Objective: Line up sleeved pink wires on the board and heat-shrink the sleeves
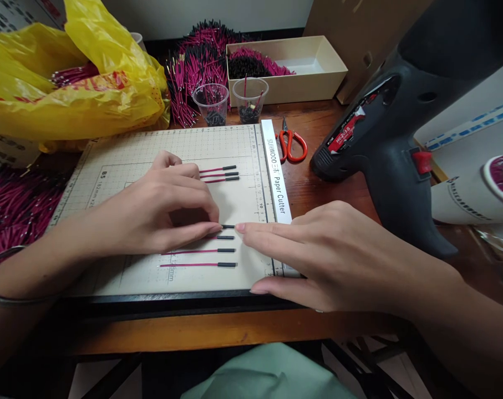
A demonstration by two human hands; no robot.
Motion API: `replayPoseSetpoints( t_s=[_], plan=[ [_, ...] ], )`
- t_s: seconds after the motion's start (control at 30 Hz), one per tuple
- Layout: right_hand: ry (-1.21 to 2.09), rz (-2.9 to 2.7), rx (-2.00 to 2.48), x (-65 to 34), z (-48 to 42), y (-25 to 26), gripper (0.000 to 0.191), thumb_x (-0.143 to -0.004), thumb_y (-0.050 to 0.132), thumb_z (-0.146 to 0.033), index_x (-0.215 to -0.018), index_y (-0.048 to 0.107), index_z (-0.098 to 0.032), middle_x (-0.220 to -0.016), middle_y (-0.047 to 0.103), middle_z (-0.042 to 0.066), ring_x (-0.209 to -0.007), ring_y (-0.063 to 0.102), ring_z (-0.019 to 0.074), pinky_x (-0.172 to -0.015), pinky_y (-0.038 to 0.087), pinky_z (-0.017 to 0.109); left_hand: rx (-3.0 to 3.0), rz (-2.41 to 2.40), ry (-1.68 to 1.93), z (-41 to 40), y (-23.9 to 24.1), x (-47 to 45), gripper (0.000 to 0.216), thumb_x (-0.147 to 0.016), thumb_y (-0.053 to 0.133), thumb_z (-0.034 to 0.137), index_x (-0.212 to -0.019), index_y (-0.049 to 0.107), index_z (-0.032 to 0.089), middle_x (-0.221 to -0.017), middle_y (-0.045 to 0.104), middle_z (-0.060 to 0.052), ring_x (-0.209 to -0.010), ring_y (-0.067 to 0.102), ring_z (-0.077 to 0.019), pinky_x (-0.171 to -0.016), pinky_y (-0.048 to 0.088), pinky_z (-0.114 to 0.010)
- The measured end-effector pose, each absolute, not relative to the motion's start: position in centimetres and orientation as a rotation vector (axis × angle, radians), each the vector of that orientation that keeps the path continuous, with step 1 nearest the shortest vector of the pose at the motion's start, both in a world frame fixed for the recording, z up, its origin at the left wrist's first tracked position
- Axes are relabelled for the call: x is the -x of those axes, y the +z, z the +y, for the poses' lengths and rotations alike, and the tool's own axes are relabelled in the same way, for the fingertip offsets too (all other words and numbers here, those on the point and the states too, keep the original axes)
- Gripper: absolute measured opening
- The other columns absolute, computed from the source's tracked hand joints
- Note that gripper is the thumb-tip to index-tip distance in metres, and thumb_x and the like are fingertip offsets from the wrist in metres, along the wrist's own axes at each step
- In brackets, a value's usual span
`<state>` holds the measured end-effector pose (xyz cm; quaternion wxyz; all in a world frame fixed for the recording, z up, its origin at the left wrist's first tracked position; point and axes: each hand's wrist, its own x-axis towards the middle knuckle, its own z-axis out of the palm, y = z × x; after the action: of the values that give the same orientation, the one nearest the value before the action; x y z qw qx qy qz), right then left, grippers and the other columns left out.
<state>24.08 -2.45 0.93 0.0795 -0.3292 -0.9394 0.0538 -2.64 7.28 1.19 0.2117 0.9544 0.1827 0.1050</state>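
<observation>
My left hand (174, 202) rests over the board of a paper cutter (243, 202), its thumb and index finger pinched on a wire with a black sleeve (228, 226). Most of that wire is hidden under the hand. At the sleeve's free end, the index fingertip of my right hand (313, 255) touches it; the fingers there are stretched out and the thumb is apart. Nearer me lie three dark pink wires with black-sleeved ends, such as the lowest wire (193, 265). Beyond the left hand, three more sleeved wires (218, 173) lie side by side, partly covered.
Two clear plastic cups (211, 105) with small black pieces stand behind the board, before a wire heap (197, 66) and a cream box (293, 86). Red-handled scissors (293, 145) and a heat gun (380, 122) are right. A yellow bag (110, 105) and loose wires (22, 210) are left.
</observation>
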Motion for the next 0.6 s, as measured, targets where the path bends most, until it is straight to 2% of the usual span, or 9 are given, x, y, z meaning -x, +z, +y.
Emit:
replayPoseSetpoints(
  t_s=[0.13,0.37,0.6],
  plan=[
    [0.142,-2.816,0.974,-24.1,-2.4,0.8,0.047,-0.113,0.034,-0.052,-0.12,0.066,-0.017,-0.083,0.072,0.002,-0.06,0.056,0.0133,-0.057,0.026,0.032,-2.647,0.536,0.253,7.4,1.2,2.6,0.023,-0.102,0.061,0.042,-0.087,0.073,0.03,-0.08,0.078,0.005,-0.078,0.059,-0.0201,-0.089,0.029,-0.042],
    [0.096,-2.776,0.967,-24.4,-2.4,0.8,0.043,-0.114,0.037,-0.047,-0.117,0.068,-0.017,-0.08,0.073,0.0,-0.057,0.058,0.0138,-0.056,0.027,0.034,-2.637,0.482,0.298,7.6,1.2,2.7,0.016,-0.101,0.067,0.037,-0.089,0.073,0.029,-0.083,0.077,0.007,-0.078,0.058,-0.0185,-0.085,0.028,-0.04],
    [0.046,-2.705,0.992,-24.3,-2.2,0.9,0.039,-0.112,0.044,-0.044,-0.115,0.069,-0.014,-0.09,0.079,0.003,-0.059,0.066,0.016,-0.053,0.031,0.035,-2.707,0.692,0.437,8.3,1.1,2.3,0.025,-0.101,0.061,0.038,-0.085,0.074,0.024,-0.077,0.071,0.002,-0.076,0.055,-0.0183,-0.081,0.03,-0.039]
  ],
)
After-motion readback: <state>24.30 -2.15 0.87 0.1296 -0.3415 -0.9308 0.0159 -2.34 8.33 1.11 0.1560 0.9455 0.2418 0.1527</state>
